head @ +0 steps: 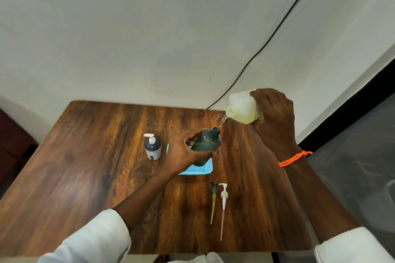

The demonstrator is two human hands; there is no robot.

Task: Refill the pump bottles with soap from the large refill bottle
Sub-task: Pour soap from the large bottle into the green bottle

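A thin, pale stream of soap [223, 119] is running from the neck of the large refill bottle [242, 108] into the open mouth of a dark green bottle [206, 145]. The refill bottle is translucent white with yellowish liquid pooling along its lower side, and it is being held tipped well over, neck pointing left and slightly down, above the far right part of the table. The green bottle is tilting toward the stream, its base sitting in a light blue mesh tray [197, 169] near the middle of the table.

The right hand [274, 113] is gripping the refill bottle's body from behind, fingers curling over its top; an orange beaded bracelet [294, 158] is circling that wrist. The left hand [184, 153] is wrapping around the green bottle's lower body, thumb across its front and fingers behind. Both forearms are reaching out of white sleeves [94, 239].

Just left of the tray, a navy pump bottle [152, 148] with a white pump is standing upright. Nearer the person, two removed pumps are lying side by side: a dark-headed pump [213, 198] with a yellowish tube and a white pump [223, 207] with a clear tube.

Everything is resting on a dark wood-grain table [85, 166] set against a white wall, where a black cable [267, 42] is running down diagonally.
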